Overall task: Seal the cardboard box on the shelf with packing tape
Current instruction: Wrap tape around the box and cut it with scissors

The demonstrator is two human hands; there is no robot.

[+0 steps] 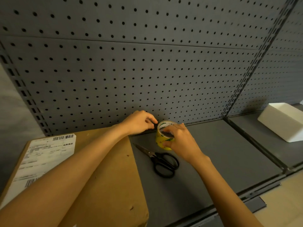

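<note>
You can read four Chinese characters, 业务类型, and see two barcodes on the white shipping label stuck to the cardboard box at lower left; the finer print blurs.

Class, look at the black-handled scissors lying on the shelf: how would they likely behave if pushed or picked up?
The scissors lie flat and closed, so they would probably slide on the smooth shelf rather than roll. They look rigid. The pointed blades suggest lifting them by the handles.

This looks like a shop or stockroom: grey metal gondola shelving with a perforated pegboard back panel, slotted uprights, and a labelled cardboard box beside a white foam box.
</note>
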